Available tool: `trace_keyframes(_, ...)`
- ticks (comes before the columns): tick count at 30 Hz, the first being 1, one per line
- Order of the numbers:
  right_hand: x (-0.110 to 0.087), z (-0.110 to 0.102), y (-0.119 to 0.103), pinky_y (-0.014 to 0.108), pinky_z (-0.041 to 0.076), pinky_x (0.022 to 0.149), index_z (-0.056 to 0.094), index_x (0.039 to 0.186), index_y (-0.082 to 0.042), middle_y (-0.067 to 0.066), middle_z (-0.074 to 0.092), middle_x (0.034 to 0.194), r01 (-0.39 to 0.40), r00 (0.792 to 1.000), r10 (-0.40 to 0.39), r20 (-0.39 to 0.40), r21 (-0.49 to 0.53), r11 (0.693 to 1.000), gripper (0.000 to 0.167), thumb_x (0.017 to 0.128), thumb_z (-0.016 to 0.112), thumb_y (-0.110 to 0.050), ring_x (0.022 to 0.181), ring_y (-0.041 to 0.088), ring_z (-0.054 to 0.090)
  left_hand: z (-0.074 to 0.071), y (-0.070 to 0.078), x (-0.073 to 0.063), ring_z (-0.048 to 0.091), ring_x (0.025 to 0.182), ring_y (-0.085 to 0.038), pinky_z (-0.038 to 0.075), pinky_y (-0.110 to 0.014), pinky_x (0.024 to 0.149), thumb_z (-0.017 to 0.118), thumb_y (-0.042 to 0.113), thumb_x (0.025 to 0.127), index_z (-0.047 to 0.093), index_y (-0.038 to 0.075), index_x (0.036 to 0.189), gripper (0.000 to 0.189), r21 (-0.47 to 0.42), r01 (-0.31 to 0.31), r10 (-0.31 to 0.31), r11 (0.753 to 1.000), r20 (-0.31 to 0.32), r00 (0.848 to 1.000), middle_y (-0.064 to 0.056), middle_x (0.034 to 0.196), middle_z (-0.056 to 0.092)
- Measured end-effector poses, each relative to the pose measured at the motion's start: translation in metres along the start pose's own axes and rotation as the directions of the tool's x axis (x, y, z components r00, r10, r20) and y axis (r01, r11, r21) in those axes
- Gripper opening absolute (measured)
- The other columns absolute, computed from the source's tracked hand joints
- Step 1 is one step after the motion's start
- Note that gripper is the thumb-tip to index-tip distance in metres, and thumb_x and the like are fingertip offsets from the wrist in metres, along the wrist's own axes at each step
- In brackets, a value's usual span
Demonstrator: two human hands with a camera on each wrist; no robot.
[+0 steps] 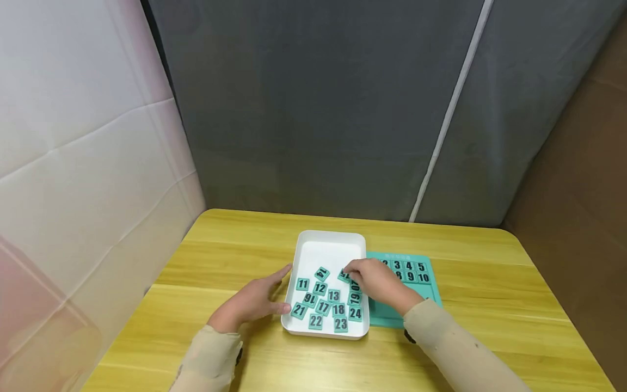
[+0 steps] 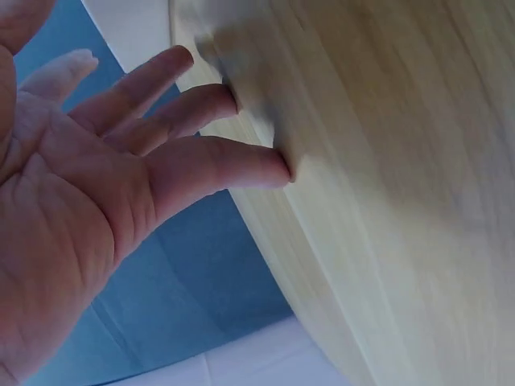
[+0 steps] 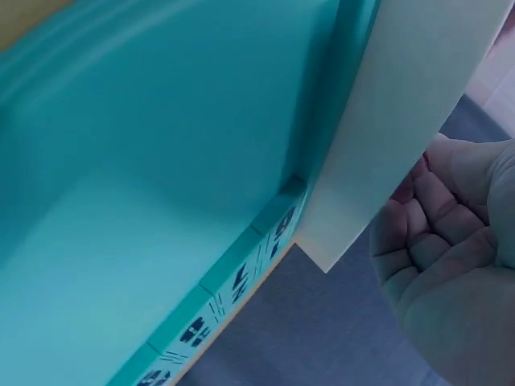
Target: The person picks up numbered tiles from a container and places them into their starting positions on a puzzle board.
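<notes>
A white tray (image 1: 328, 247) holds several teal number tiles (image 1: 315, 322), spread over its near and middle part. My left hand (image 1: 252, 301) is at the tray's left side, its thumb at the rim and fingers straight; in the left wrist view the fingertips (image 2: 278, 166) are down by the tabletop. Reaching in over the tray's right wall, my right hand (image 1: 378, 280) pinches the tile marked 15 (image 1: 343, 277) with curled fingers, which cover part of it. The right wrist view shows the thumb against the fingers, their tips hidden behind the tray wall (image 3: 394, 96).
Right of the tray, touching or close against it, lies a teal number board (image 1: 382, 317) with tiles in its top two rows, partly covered by the right forearm. A wooden table (image 1: 490, 305) carries everything. A dark curtain (image 1: 313, 109) hangs behind it.
</notes>
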State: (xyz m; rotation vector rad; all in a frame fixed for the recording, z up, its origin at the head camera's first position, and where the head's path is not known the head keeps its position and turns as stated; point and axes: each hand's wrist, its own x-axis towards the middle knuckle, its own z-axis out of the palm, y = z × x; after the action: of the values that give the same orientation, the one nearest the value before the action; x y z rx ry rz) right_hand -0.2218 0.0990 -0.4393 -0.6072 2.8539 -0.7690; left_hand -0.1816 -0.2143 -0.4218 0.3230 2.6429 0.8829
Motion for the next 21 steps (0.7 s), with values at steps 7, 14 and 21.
trace_keyframes(7,0.000,0.005,-0.007,0.046,0.060,0.104,0.078,0.125,-0.011,0.004,0.079,0.123,-0.026,0.999,0.026,-0.020,0.001,1.000,0.022,0.105,0.070,-0.016,0.119,0.025,0.073,0.000,0.003,-0.002,0.051,0.149,-0.044,0.040,-0.060,0.124,0.088,0.028,0.088,0.041,0.019,0.167,0.092,0.057,-0.029,0.027,0.998,0.029,0.999,-0.024,0.160,0.054)
trace_keyframes(14,0.022,0.025,-0.058,0.043,0.054,0.113,0.077,0.129,-0.015,0.000,0.078,0.129,0.214,0.971,-0.192,0.141,-0.168,0.962,0.029,0.103,0.074,-0.029,0.125,0.021,0.070,-0.006,-0.003,-0.005,0.055,0.144,-0.046,0.043,-0.061,0.121,0.088,0.030,0.088,0.043,0.019,0.165,0.090,0.051,-0.019,0.016,0.999,0.052,0.999,-0.030,0.152,0.059)
trace_keyframes(21,0.045,0.046,-0.075,0.041,0.054,0.113,0.078,0.130,-0.022,-0.003,0.078,0.129,0.234,0.960,-0.171,0.223,-0.292,0.927,0.028,0.105,0.072,-0.031,0.121,0.017,0.069,-0.002,-0.006,-0.003,0.059,0.140,-0.044,0.045,-0.060,0.119,0.090,0.031,0.087,0.046,0.020,0.164,0.090,0.024,-0.028,0.026,0.999,0.069,0.997,-0.029,0.149,0.062)
